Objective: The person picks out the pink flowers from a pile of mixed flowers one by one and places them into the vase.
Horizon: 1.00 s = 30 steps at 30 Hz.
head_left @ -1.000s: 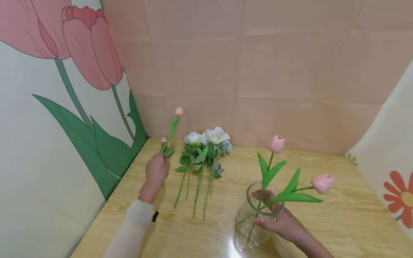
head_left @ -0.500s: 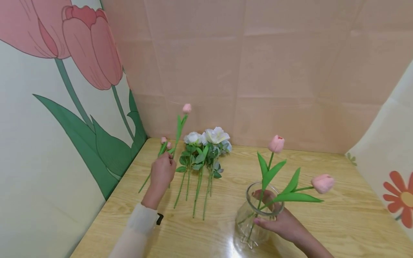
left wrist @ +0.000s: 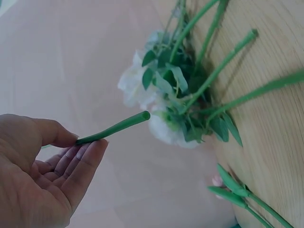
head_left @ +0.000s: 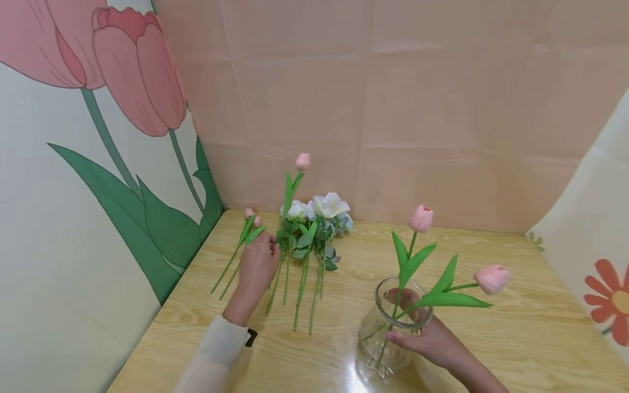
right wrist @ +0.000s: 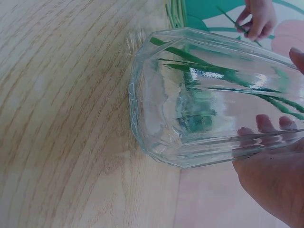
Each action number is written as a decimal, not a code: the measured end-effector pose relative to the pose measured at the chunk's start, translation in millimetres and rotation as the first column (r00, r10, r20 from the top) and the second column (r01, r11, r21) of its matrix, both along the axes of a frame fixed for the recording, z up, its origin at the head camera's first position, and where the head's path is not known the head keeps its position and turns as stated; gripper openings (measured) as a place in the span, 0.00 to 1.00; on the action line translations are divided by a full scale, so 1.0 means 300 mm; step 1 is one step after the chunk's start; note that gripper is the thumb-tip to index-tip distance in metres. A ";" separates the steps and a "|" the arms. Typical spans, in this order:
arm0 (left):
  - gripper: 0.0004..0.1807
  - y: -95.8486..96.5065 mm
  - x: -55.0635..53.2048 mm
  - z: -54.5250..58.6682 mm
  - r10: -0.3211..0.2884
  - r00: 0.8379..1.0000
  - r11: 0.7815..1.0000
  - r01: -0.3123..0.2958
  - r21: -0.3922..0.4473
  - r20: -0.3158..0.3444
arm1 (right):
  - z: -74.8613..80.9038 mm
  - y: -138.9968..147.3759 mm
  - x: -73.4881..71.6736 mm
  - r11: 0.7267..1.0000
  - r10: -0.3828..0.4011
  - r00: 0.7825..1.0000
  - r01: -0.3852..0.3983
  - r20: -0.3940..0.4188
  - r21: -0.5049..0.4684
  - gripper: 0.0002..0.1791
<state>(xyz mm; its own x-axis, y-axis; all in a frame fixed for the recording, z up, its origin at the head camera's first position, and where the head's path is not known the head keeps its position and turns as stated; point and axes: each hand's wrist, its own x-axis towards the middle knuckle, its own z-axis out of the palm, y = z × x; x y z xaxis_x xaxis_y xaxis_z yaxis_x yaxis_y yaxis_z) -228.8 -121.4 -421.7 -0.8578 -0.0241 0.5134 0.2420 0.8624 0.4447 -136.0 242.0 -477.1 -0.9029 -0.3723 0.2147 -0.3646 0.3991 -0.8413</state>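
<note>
My left hand (head_left: 259, 262) pinches a pink tulip (head_left: 303, 162) by its green stem, between thumb and fingers. In the left wrist view the cut end of the stem (left wrist: 118, 128) sticks out past the fingertips. The bloom stands upright above the white flowers in the head view. My right hand (head_left: 432, 338) grips a clear glass vase (head_left: 380, 333) near its neck, with the thumb at the front. Two pink tulips (head_left: 421, 219) with green leaves stand in the vase, one upright and one leaning right. Through the glass in the right wrist view, green stems (right wrist: 228, 76) show.
Several white flowers (head_left: 330, 206) with leafy stems lie on the wooden table (head_left: 467, 338) at the back middle. Two more pink tulips (head_left: 249, 213) lie to their left. A pink cloth backdrop (head_left: 442, 109) rises behind the table, and a tulip-print cloth (head_left: 142, 234) hangs at left.
My left hand has lifted the tulip away from the two others and moved right with it, up to the white flowers. The right hand and the vase have stayed in place.
</note>
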 end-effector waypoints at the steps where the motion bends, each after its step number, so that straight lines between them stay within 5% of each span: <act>1: 0.05 0.005 0.001 0.000 -0.006 1.000 1.000 0.006 0.001 -0.002 | 0.000 0.000 -0.001 1.000 -0.002 1.000 0.002 0.000 0.000 0.38; 10: 0.04 0.027 0.018 -0.001 -0.028 0.998 1.000 0.028 -0.007 -0.056 | -0.001 0.006 -0.001 1.000 -0.002 1.000 0.002 0.010 -0.003 0.37; 30: 0.04 0.124 0.085 0.024 -0.127 0.990 0.991 0.129 0.030 -0.059 | 0.004 0.000 0.001 1.000 0.005 1.000 -0.005 -0.006 -0.008 0.38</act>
